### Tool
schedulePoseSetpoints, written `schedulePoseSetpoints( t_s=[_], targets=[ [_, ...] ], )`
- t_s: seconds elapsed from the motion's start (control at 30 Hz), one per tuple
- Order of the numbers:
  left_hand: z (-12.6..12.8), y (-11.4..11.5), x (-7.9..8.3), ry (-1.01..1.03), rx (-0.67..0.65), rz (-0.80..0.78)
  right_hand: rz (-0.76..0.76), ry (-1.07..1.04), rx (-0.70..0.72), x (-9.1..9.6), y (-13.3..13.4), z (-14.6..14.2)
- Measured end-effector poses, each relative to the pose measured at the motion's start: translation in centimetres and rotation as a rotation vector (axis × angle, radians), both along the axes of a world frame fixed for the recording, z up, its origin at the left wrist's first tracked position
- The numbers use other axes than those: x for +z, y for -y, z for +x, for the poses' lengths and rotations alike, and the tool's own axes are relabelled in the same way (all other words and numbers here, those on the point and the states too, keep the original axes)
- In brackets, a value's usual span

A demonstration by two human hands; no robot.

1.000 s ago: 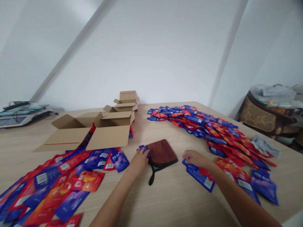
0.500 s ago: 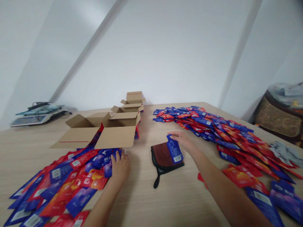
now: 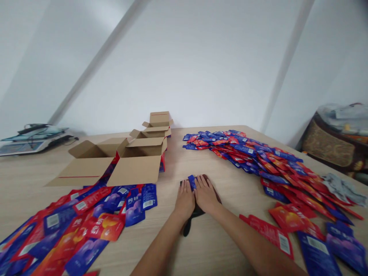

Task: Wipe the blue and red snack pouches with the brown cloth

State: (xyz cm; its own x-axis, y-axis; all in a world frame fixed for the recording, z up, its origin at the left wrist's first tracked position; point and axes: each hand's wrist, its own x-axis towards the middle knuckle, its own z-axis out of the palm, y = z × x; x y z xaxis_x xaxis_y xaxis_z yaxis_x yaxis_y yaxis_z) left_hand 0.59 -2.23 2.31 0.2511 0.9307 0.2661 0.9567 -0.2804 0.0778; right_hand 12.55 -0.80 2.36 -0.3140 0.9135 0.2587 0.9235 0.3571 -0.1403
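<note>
"So, what's beneath the left hand (image 3: 184,201) and right hand (image 3: 206,194)?"
"One blue pouch (image 3: 192,183), top showing between them, on one dark pad (image 3: 198,211); both lie flat, unclenched."
"Boxes (image 3: 135,168)?"
"Four, open, beyond the left."

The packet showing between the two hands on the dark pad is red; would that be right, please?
The colour is wrong: the head view shows a blue packet between the left hand and right hand on the dark pad.
</note>
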Motion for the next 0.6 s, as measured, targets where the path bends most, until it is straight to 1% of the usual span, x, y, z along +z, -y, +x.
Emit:
schedulePoseSetpoints(
  t_s=[0.1,0.2,0.33,0.4,0.47,0.5,0.6],
  targets=[
    [0.2,0.1,-1.1,-0.007,0.015,0.063,0.011,0.044,-0.082,0.1,-0.3,1.9],
    [0.0,0.4,-1.3,-0.011,0.024,0.073,-0.021,0.081,-0.158,0.6,-0.7,3.8],
    [-0.1,0.4,-1.3,0.049,0.024,0.070,-0.073,0.094,-0.215,2.4,-1.0,5.4],
    [-0.2,0.3,-1.5,0.103,0.006,0.071,-0.044,0.076,-0.250,3.7,-0.8,5.4],
    [-0.3,0.3,-1.6,0.167,-0.014,0.072,0.011,0.038,-0.238,5.1,-0.3,4.9],
    [-0.4,0.3,-1.6,0.200,-0.018,0.068,0.032,0.010,-0.204,5.7,0.1,4.4],
    [-0.5,0.4,-1.5,0.268,-0.015,0.041,0.049,-0.094,-0.041,7.2,0.8,2.9]
  ],
)
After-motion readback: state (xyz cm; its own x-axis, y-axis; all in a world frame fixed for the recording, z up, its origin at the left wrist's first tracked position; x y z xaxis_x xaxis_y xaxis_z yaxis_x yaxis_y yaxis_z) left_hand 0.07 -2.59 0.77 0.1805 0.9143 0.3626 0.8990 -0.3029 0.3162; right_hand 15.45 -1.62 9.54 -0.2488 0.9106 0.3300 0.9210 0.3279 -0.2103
